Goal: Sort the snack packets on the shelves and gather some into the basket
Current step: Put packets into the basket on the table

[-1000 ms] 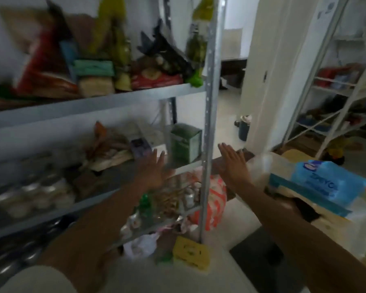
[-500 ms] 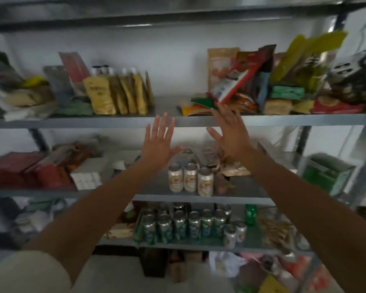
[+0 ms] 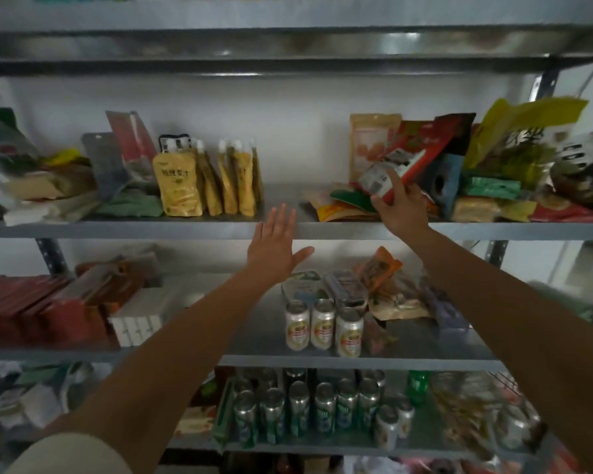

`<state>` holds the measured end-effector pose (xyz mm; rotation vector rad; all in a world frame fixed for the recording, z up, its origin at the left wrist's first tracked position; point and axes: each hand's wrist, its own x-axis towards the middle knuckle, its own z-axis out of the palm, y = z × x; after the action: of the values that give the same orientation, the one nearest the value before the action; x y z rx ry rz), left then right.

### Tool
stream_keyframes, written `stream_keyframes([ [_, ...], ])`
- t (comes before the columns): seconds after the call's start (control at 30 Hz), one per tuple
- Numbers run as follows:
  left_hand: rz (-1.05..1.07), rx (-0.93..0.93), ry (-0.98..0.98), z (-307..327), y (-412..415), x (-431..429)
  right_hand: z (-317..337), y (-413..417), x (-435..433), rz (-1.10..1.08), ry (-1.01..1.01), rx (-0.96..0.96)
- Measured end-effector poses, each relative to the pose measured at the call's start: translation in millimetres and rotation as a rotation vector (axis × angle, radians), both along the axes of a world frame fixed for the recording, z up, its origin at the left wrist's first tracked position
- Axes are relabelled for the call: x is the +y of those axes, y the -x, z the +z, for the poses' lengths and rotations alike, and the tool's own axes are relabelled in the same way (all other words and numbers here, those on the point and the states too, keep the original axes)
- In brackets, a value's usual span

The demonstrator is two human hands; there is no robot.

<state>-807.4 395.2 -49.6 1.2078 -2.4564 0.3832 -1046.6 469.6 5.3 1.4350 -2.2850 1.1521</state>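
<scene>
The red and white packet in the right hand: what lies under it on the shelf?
Under the red and white packet, which the right hand grips, lie a flat green packet and a yellow-orange packet on the shelf. The hand covers whatever lies further right.

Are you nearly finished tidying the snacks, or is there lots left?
Only just begun, it seems. Done: the yellow pouches stand in a neat row. In hand: the right hand grips a red and white packet from the jumbled pile; the left hand is open, holding nothing. Left: that pile is messy, and no basket is in view.
</scene>
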Motion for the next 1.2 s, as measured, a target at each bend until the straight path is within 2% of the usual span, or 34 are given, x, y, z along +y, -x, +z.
stream_keyframes([
  [0.13,0.02,0.002,0.001,7,11,-14,19,16,-8,0.004,0.049,-0.13],
  [0.33,0.03,-0.004,0.074,5,25,-26,30,42,-33,0.08,-0.067,-0.269],
  [0.47,0.015,0.006,0.154,-1,21,-31,37,43,-43,0.037,-0.064,-0.3],
  [0.6,-0.001,0.009,0.156,-2,18,-34,38,47,-55,0.108,0.154,-0.474],
  [0.73,-0.008,0.003,0.161,-2,16,-34,33,44,-57,0.034,0.41,-0.467],
  [0.93,-0.028,0.04,0.094,1,18,-31,37,22,-45,0.215,0.605,-0.55],
  [1.03,-0.105,0.258,-0.099,9,17,-25,40,12,-23,0.335,0.588,-0.645],
  [1.13,-0.308,0.733,-0.442,17,13,-5,37,7,11,0.528,0.511,-0.784],
  [1.2,-0.437,0.992,-0.513,20,10,12,29,2,34,0.64,0.446,-0.794],
])
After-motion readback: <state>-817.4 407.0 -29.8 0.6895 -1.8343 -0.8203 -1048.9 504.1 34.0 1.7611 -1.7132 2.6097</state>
